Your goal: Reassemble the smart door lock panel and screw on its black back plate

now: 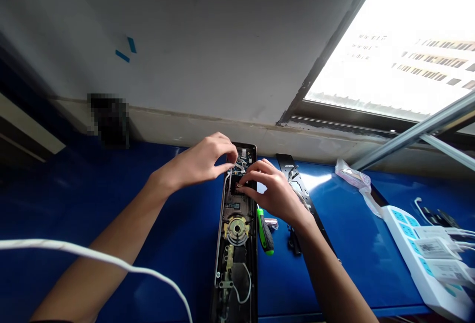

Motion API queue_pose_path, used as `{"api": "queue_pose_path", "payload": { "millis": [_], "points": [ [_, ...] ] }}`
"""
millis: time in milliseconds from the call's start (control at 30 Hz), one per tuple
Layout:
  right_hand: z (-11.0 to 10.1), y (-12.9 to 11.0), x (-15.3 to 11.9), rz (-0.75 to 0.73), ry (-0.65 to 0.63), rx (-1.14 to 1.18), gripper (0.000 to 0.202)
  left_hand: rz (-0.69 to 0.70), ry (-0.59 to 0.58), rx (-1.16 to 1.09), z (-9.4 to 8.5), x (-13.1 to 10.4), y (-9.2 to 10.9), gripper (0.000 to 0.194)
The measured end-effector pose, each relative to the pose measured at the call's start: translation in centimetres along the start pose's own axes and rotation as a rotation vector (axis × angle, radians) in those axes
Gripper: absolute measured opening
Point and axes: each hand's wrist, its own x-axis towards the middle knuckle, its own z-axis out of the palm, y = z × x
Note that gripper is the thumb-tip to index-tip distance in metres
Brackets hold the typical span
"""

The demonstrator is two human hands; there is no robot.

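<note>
A long, narrow black housing (237, 234) lies open on the blue table, its inside facing up. It holds a circuit board, a round metal part (237, 229) and white wires (249, 283). Over the board at the far end, my left hand (208, 160) has thumb and forefinger closed near thin wires; what sits between the fingertips is too small to name. My right hand (272, 187) reaches in from the right, its fingers pinching at a small part with a reddish-brown edge (238, 186) in the housing, which I cannot make out.
Right of the housing lie a green-black screwdriver (265, 231), a black plate (297, 179) and small black parts (294, 243). Farther right are a plastic bag (352, 174) and a power strip (411, 253). A white cable (92, 256) crosses the lower left. A wall stands behind.
</note>
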Motion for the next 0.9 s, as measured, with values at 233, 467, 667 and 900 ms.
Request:
{"api": "queue_pose_path", "payload": {
  "millis": [233,467,667,900],
  "points": [
    [0.4,0.4,-0.5,-0.005,0.014,-0.040,0.007,0.001,-0.033,-0.002,0.1,0.1,0.3,0.005],
    [0.9,0.2,-0.7,0.105,0.074,-0.049,0.018,0.018,-0.048,-0.008,0.0,0.1,0.4,0.005],
    [0.0,-0.2,-0.6,0.132,0.051,-0.015,0.032,0.030,-0.068,-0.008,-0.1,-0.2,0.3,0.005],
    [-2.0,-1.3,1.0,0.247,0.020,0.204,0.017,0.068,-0.051,0.001,0.5,0.0,0.4,0.009]
  ]
}}
